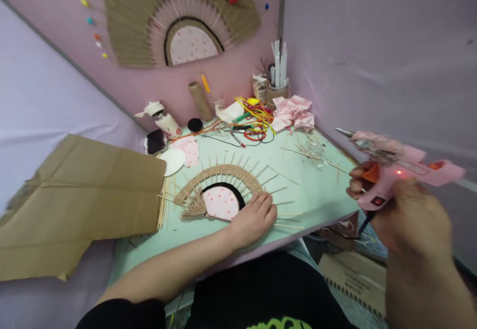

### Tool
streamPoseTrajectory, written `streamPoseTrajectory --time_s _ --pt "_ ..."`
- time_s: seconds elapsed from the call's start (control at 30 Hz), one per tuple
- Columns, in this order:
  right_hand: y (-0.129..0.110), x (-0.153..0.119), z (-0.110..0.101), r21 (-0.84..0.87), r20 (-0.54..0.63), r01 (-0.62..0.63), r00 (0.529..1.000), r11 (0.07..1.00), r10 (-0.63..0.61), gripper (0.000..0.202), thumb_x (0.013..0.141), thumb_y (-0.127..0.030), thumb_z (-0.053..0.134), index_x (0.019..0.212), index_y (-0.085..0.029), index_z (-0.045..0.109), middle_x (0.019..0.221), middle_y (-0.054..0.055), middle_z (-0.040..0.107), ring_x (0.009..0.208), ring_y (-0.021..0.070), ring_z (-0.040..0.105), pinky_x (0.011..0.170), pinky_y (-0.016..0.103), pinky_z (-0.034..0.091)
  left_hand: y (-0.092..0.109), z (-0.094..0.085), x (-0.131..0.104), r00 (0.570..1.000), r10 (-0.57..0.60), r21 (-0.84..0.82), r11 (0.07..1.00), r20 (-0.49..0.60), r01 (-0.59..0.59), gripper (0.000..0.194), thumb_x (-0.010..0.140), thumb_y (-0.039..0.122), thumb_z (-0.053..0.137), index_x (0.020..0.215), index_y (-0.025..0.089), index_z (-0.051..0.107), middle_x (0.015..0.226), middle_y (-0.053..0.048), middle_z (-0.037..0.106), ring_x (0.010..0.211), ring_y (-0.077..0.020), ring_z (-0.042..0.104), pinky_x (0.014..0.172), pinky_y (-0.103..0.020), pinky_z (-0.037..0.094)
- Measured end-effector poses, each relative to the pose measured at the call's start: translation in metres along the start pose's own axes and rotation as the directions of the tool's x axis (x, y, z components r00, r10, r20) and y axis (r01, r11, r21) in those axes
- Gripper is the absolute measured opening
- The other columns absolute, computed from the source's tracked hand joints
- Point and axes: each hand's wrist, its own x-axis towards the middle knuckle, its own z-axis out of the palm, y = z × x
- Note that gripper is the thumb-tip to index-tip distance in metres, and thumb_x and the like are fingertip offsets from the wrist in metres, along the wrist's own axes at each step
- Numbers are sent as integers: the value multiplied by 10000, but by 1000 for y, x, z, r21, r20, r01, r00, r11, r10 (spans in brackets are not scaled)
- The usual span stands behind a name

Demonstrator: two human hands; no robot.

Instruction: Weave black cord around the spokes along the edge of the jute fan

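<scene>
Fan [222, 203] partly beneath left grip [256, 219]

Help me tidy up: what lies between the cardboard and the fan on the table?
In the head view, a bunch of thin sticks lies between the cardboard and the fan, with a white disc farther back.

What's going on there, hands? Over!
Right hand: holding pink plastic glue gun. Left hand: on half-round tan twine fan. Brown cardboard sheet to its left.
</scene>
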Motion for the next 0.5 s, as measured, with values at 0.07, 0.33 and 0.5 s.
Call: streamPoseTrajectory --time_s 0.07,0.33,0.5 --pt "11 -6 -3 -44 65 -83 994 996 86 302 784 -413 580 956 -168 613 853 67 593 639 144 531 542 267 427 -3 4 -3 1000 -6 -47 999 8 6 336 891 121 326 1175 148 503 1363 -198 432 1357 -276 233 1084 -508 180" --pt "49 -23 -14 -170 224 -274 925 947 307 300 835 -454 514 934 -197 634 921 59 640 678 150 560 557 254 428 -8 -37 7 992 20 -291 956 126 18 610 754 363 621 1309 202 422 1388 -165 397 1297 -309 329 1048 -460 271" --pt "64 -32 -26 -325 237 -346 871 880 430 338 840 -466 507 952 -179 645 869 58 648 682 149 565 620 260 447 -20 -24 27 967 -240 -206 954 -80 220 363 837 265 505 1192 187 504 1092 -115 557 1035 -254 503 919 -417 382"
